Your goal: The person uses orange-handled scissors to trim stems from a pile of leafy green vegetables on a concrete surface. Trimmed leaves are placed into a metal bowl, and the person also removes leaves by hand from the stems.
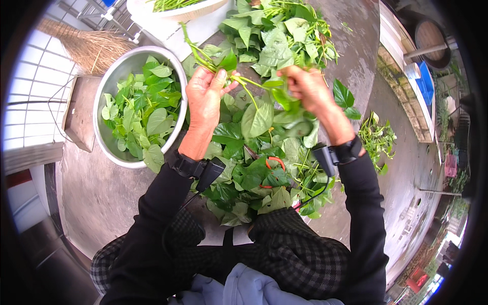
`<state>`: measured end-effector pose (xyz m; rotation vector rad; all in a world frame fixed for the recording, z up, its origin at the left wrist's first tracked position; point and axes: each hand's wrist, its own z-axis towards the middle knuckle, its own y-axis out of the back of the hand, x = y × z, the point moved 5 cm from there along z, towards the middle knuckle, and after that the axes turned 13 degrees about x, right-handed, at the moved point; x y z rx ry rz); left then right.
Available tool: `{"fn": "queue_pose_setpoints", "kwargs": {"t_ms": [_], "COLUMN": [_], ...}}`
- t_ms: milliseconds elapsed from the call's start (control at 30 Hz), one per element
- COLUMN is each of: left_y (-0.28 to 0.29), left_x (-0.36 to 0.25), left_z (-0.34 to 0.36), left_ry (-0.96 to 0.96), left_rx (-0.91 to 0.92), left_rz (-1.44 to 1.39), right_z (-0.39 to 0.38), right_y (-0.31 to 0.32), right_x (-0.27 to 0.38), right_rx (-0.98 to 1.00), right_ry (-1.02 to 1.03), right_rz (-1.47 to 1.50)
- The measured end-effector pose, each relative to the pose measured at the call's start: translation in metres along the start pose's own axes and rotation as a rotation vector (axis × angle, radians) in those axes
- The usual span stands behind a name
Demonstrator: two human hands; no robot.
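Note:
Leafy green stems (244, 82) are pinched between thumb and fingers of my left hand (204, 96), their cut ends rising beyond it. My right hand (310, 90), smeared by motion, has its fingers curled in at the stems' leafy right end; leaves hang just below it. Under both hands spreads a pile of green leaves (254, 175). Orange-handled scissors (275, 161) lie half buried in it, their blades mostly covered. To the left of my left hand stands a round metal basin (100, 119) with loose leaves (142, 109) inside.
A heap of leafy stems (279, 35) lies at the far side, beside a white container (188, 14) with green stalks. A straw broom (94, 48) rests behind the basin. More greens (377, 137) lie on the concrete floor (401, 203) at right, near a low ledge (401, 76).

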<state>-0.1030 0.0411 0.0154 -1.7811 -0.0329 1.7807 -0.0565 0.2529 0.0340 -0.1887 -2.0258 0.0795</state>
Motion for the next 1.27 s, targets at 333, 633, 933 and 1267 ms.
{"fn": "queue_pose_setpoints", "kwargs": {"t_ms": [333, 633, 933, 1267], "left_y": [0.015, 0.015, 0.038, 0.064], "left_x": [0.042, 0.018, 0.017, 0.000], "left_z": [-0.007, 0.002, 0.009, 0.015], "left_ry": [0.277, 0.220, 0.081, 0.025], "left_rx": [0.013, 0.173, 0.138, 0.331], "left_rz": [-0.261, -0.252, -0.419, -0.847], "right_z": [-0.060, -0.017, -0.010, 0.006], "right_y": [-0.070, -0.042, -0.039, -0.110], "right_x": [0.111, 0.025, 0.008, 0.016], "right_rx": [0.426, 0.433, 0.258, 0.635], "right_ry": [0.325, -0.019, -0.046, -0.003], "right_rz": [-0.364, -0.862, -0.191, -0.230]}}
